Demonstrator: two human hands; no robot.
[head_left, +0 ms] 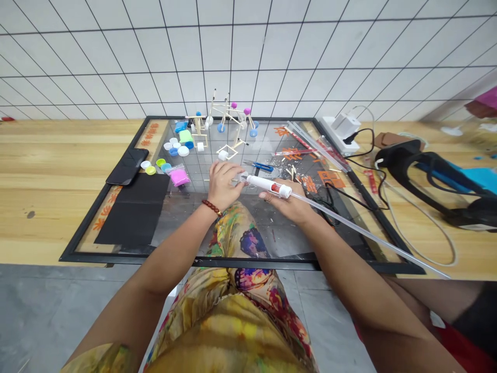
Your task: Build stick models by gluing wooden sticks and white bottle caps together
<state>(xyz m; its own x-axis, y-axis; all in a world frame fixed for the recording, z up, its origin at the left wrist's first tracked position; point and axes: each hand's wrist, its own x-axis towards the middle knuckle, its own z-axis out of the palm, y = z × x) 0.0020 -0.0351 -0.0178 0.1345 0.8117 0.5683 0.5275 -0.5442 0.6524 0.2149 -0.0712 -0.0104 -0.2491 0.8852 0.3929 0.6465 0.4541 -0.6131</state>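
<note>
- Indoor craft corner; home, classroom or workshop, can't tell which.
- White gridded tile wall (248, 46) behind; grey floor (46, 311) below.
- Pale wooden worktop (50, 171), black-framed clear panel (135, 259) laid over it.
- Craft supplies about: stick models (220, 108), little coloured pots (160, 162), pink packet (179, 177), blue snips (263, 167), pen-shaped glue gun (266, 184), clear sticks (326, 151).
- White power strip (341, 142) at right, adapter (347, 124) plugged in, cables (402, 235) trailing.

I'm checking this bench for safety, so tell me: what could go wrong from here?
The left hand sits right by the front end of the glue gun in the right hand; if that end is hot, a burn seems possible. The long clear glue stick juts far out behind, so it might snag or get bumped, jerking the aim.
</note>
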